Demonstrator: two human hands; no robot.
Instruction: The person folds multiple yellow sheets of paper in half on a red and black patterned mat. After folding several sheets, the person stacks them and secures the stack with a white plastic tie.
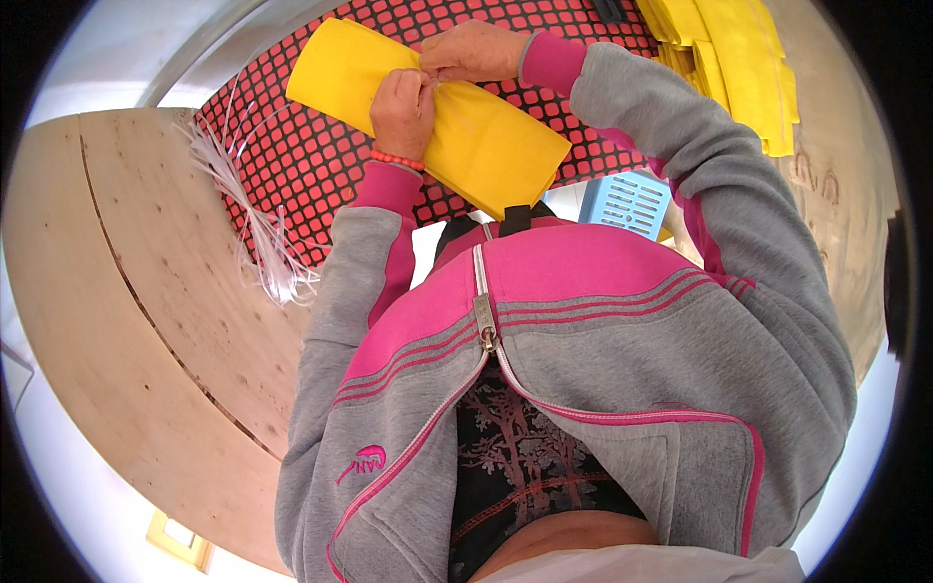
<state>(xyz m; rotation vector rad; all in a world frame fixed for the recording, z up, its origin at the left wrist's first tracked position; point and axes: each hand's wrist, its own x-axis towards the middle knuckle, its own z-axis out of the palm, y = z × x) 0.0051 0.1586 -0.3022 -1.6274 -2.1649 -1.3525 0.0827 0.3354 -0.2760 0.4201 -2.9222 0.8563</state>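
A folded yellow cloth bundle point(496, 146) lies slantwise on the red-and-black dotted mat and looks drawn in at its middle. Over that narrow part, my two hands meet with fingertips pinched close together. My left hand point(402, 115), with a red bead bracelet at the wrist, is closed and rests against the cloth. From the right, my right hand point(474, 51) comes in, also closed at the fingertips. What the fingers pinch is too small and too covered to make out. Left of the bundle lies a bunch of thin white strips point(272, 257).
The red-and-black mat point(301, 185) covers the work surface. More yellow cloths point(729, 63) are stacked at the far right. A light blue slotted plastic basket point(627, 204) sits below the mat's near edge. To the left is a pale wooden board point(146, 291) with a long dark seam.
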